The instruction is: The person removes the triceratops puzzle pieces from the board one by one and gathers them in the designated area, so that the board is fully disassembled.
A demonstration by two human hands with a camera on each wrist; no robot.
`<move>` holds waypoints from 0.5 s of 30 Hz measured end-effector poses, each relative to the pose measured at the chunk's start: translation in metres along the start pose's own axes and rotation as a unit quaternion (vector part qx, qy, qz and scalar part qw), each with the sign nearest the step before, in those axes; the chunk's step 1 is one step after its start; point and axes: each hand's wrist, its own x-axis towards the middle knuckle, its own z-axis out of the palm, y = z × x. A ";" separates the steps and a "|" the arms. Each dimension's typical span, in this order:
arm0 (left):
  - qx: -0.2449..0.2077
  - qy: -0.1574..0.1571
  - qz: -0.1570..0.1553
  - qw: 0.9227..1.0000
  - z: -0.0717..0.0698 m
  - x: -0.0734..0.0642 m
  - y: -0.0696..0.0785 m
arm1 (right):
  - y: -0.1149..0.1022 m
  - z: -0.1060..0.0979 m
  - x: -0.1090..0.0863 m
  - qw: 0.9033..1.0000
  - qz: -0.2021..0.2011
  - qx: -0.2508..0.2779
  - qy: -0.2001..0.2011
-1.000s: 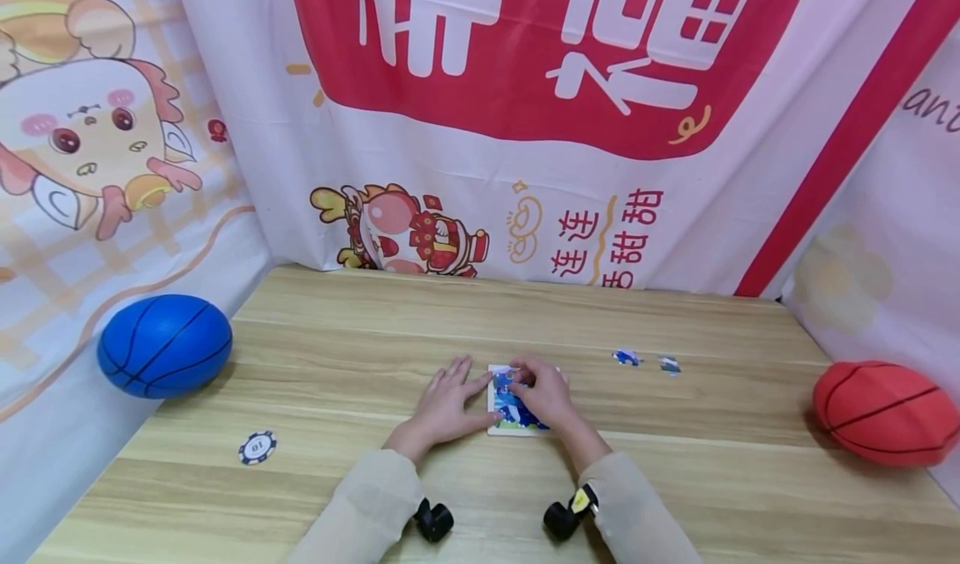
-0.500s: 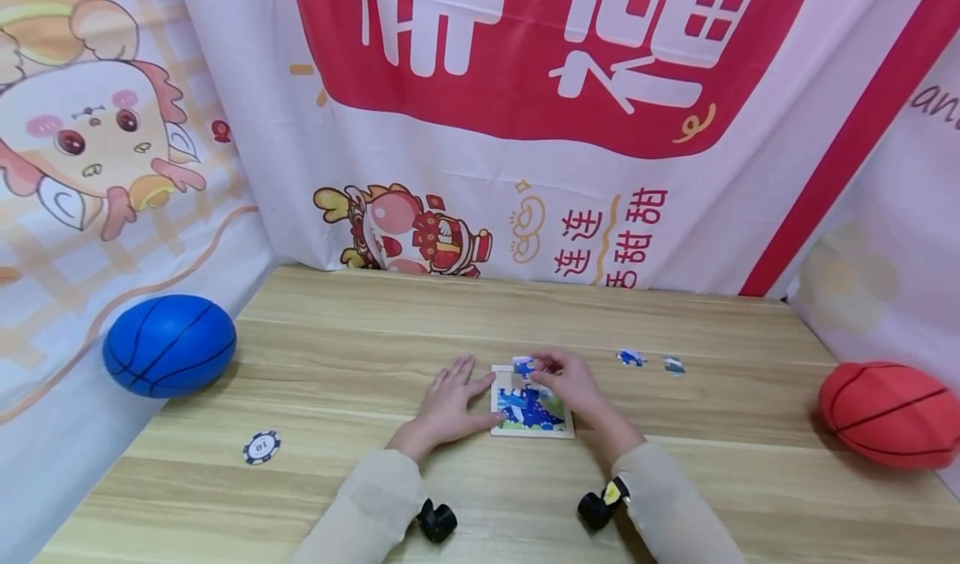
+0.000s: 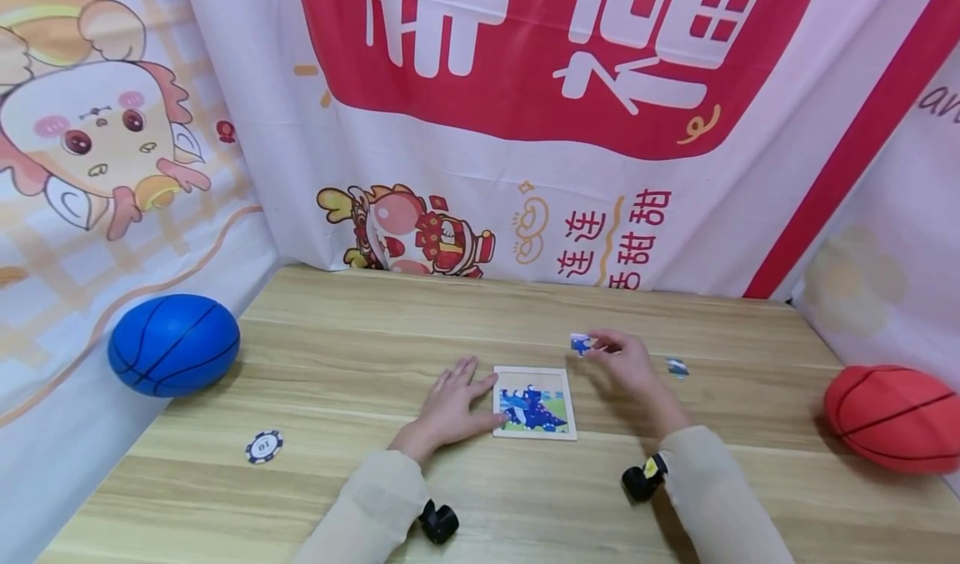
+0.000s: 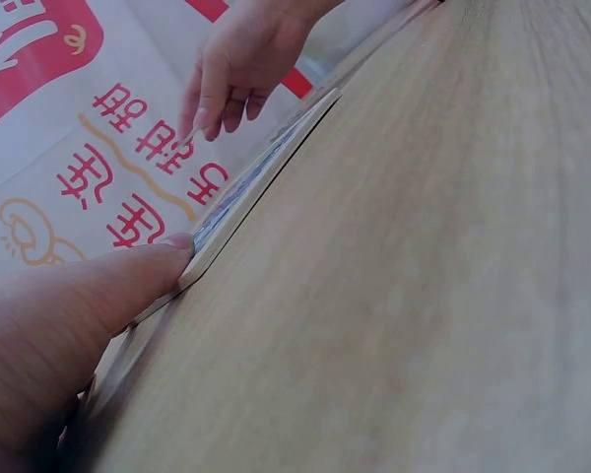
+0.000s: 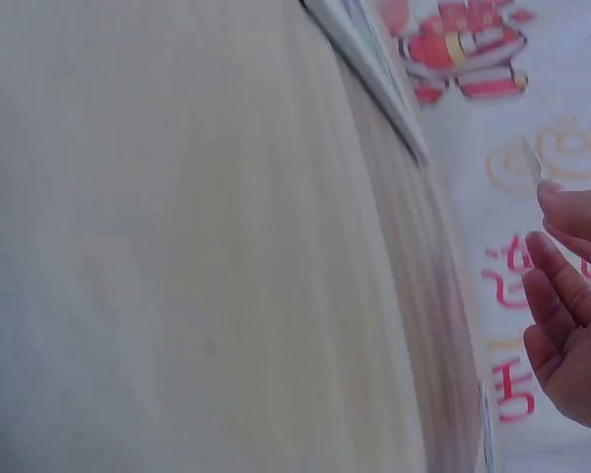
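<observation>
A square jigsaw puzzle in a pale frame lies mid-table, showing a blue dinosaur picture. Bare backing runs along the top of its tray. My left hand rests spread at the frame's left side, its thumb over the edge onto the picture. Beyond the frame's upper right corner, my right hand pinches a blue and white puzzle piece between thumb and fingertips. Seen edge-on in the right wrist view, the puzzle piece is thin and raised above the table.
Another loose puzzle piece lies right of my right hand. A round chip is at the left front, a blue ball at the left edge and a red ball at the right. A printed cloth hangs behind the table.
My right hand has lifted a puzzle piece from the top of the puzzle and carried it right and away from me, over where a loose piece lay. My left hand has stayed put.
</observation>
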 end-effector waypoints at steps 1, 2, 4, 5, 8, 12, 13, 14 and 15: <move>-0.001 0.000 0.001 1.000 0.000 0.000 0.000 | 0.002 -0.003 0.001 1.000 0.010 -0.005 0.001; 0.000 0.000 0.000 1.000 0.000 0.000 0.000 | 0.004 -0.005 0.002 1.000 0.015 -0.010 0.003; 0.000 0.001 -0.001 1.000 0.000 0.000 0.000 | 0.006 -0.009 0.002 0.999 0.029 -0.014 0.002; 0.000 0.001 -0.001 1.000 -0.001 0.000 0.000 | 0.007 -0.011 0.003 0.999 0.031 -0.017 0.001; 0.003 0.001 -0.004 1.000 0.000 0.000 -0.001 | 0.012 -0.014 0.004 0.999 0.028 -0.026 0.003; 0.002 0.001 -0.003 1.000 0.002 0.001 -0.002 | 0.022 -0.016 0.007 0.999 0.013 -0.040 0.005; 0.002 0.001 -0.003 1.000 0.002 0.001 -0.002 | 0.024 -0.016 0.007 0.999 0.012 -0.046 0.004; 0.002 0.001 -0.003 1.000 0.002 0.001 -0.002 | 0.026 -0.016 0.007 0.999 0.013 -0.051 0.007; 0.003 0.000 -0.004 1.000 0.002 0.001 -0.002 | 0.028 -0.015 0.007 0.998 0.012 -0.055 0.007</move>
